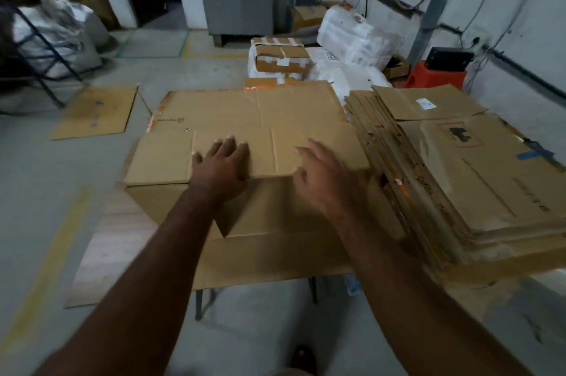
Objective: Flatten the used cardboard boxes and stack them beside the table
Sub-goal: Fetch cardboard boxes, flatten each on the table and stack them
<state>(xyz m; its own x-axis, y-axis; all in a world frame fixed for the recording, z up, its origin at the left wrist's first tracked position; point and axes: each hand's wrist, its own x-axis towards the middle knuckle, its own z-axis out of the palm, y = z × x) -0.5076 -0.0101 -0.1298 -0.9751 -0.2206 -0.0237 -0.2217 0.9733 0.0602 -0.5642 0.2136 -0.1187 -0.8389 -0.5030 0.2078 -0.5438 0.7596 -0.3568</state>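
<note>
**Pressing flap flat**

Left hand (222, 166) open, palm down on folded flap of cardboard box (245, 118), lying on table (119, 241). Right hand (321, 175) open, fingers loosely spread, over same flap; contact unclear. Flattened stack (465, 185) just right. Press along crease, sweep outward, keep edges aligned before sliding off.

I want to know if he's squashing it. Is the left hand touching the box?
Touching. In the head view the left hand lies flat on the box's folded flap, fingers straight, with no gap visible beneath the palm.
</note>
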